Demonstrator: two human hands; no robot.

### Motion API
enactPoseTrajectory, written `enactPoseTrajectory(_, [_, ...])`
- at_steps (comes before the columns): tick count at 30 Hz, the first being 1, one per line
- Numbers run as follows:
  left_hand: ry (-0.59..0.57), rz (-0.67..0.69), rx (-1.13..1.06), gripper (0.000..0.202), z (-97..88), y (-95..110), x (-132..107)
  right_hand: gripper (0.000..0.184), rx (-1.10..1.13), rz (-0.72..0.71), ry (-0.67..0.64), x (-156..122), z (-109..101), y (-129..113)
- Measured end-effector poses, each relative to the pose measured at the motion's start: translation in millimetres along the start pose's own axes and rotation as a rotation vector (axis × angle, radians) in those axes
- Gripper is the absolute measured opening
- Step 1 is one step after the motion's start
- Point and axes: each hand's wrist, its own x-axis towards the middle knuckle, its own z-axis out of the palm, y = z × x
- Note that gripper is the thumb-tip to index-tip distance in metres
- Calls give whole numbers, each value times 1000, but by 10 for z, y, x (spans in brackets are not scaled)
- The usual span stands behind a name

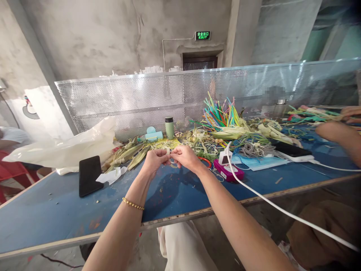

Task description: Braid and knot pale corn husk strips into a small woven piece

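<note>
My left hand (155,161) and my right hand (184,157) meet above the blue table (118,214), fingertips pinched close together. Between them is a small pale strip (168,151), which looks like a piece of corn husk; part of it is hidden by the fingers. A thin curved pale end hangs below the fingertips. Just behind the hands lie dried corn husks (138,154) and scattered husk scraps. A green bottle with a black lid (169,128) stands upright beyond them.
A black phone (90,176) lies left beside white paper (112,175). Right are a magenta box (228,171) with a white charger and cable, colourful stems (221,113), a blue mask (261,162) and another phone (291,149). Another person's arm (340,139) rests at the far right.
</note>
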Motion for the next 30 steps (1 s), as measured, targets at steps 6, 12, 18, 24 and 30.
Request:
enactPoseTrajectory(6, [69,18,9,28,-34,-8,19,16,-127,-95,50,12,-7,9])
enactPoseTrajectory(12, [388,22,-140,33,-58,-27,49,24,-456,-327,414,40,17,28])
enactPoseTrajectory(18, [420,92,-202,32,38,-70,46,40,-449,-245,189,25,144,47])
enactPoseTrajectory(24, [386,71,-170,30,116,-100,33,24,-356,-200,174,45,172,69])
enactPoseTrajectory(30, [398,66,-97,24,146,-73,12,18,-244,-27,143,29,125,18])
